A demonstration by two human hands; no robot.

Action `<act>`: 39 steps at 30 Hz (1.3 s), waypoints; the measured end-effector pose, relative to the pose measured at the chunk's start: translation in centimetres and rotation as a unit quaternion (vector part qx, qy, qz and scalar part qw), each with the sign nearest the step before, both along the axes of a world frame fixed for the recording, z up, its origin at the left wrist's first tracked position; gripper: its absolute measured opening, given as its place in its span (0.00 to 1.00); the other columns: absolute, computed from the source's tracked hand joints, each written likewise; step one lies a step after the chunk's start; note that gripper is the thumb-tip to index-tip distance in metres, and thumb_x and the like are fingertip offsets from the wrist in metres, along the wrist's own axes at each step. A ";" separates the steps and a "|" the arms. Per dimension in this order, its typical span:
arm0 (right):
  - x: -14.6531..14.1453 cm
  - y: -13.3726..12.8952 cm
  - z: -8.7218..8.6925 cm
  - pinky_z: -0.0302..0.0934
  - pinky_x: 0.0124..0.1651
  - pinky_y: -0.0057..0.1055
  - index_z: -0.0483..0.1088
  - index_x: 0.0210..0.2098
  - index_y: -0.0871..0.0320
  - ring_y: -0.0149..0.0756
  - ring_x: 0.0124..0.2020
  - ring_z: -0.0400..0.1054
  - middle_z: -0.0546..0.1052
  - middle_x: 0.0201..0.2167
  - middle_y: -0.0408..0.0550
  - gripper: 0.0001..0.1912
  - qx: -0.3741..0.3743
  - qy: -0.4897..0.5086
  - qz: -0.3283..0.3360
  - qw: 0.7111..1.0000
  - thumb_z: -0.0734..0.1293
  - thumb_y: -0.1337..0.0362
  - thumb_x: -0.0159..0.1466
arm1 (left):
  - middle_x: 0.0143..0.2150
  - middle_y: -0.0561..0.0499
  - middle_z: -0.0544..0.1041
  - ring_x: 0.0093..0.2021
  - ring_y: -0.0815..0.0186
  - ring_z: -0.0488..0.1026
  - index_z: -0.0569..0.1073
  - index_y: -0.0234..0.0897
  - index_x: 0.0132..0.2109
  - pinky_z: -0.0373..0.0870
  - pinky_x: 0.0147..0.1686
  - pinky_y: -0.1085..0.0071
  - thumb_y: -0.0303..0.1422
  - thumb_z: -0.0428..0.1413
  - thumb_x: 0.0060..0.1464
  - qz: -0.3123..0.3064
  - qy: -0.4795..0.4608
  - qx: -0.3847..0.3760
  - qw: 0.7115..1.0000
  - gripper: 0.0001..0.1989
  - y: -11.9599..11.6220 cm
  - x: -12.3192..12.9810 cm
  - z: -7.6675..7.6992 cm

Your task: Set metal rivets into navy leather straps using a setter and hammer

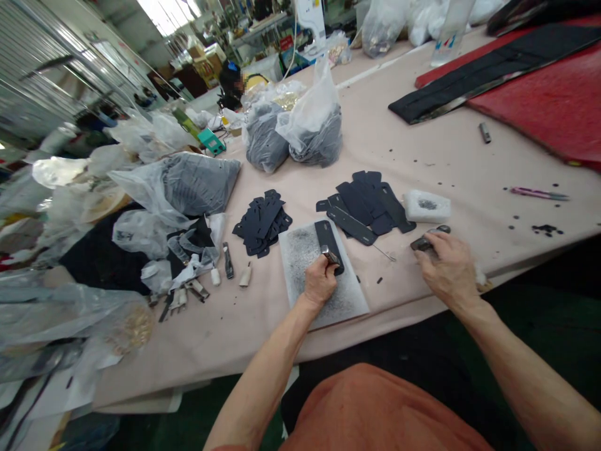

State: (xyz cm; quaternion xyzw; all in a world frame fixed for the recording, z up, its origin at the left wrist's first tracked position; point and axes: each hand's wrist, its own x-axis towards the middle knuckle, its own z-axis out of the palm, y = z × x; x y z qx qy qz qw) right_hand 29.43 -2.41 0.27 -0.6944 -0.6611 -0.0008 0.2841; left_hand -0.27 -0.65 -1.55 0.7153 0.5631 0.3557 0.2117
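Your left hand (pixel 320 283) is clamped on a small metal tool (pixel 330 255), pressing it against a single dark strip (pixel 330 245) — the speckled white mat (pixel 323 285) beneath seems there to take the work, apart from the pile of cut pieces (pixel 261 223) and the second pile (pixel 369 203) beyond. Your right hand (pixel 446 266) grips a dark grey tool (pixel 429 239) at the edge of the counter (pixel 498 216).

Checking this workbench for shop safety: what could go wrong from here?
The dark strip under the small metal tool in the left hand could slip on the speckled pad. The right hand, gripping a dark hand tool, could catch the thin pin. Small black bits could fall off the table.
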 end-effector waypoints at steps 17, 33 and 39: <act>1.9 -2.2 1.1 0.65 0.21 0.29 0.65 0.37 0.57 0.35 0.22 0.70 0.73 0.25 0.45 0.16 -0.313 0.592 -0.146 0.729 0.71 0.65 0.51 | 0.34 0.49 0.79 0.38 0.62 0.77 0.74 0.38 0.36 0.71 0.39 0.69 0.21 0.55 0.52 0.020 0.004 0.001 1.000 0.08 -0.2 0.2 0.2; -6.5 -1.1 17.7 0.53 0.14 0.21 0.71 0.36 0.56 0.27 0.16 0.62 0.72 0.21 0.41 0.16 -0.145 0.542 0.088 0.823 0.73 0.56 0.53 | 0.32 0.49 0.79 0.35 0.61 0.77 0.73 0.38 0.35 0.72 0.37 0.68 0.22 0.54 0.53 0.000 0.001 0.004 1.000 0.07 0.3 -0.2 0.2; -6.9 -2.0 14.8 0.49 0.13 0.20 0.71 0.41 0.57 0.26 0.13 0.57 0.69 0.15 0.37 0.19 -0.181 0.541 0.072 0.818 0.72 0.54 0.54 | 0.39 0.49 0.81 0.41 0.61 0.78 0.75 0.38 0.40 0.75 0.43 0.65 0.22 0.53 0.55 0.009 -0.053 -0.011 0.998 0.10 0.5 -0.7 -0.2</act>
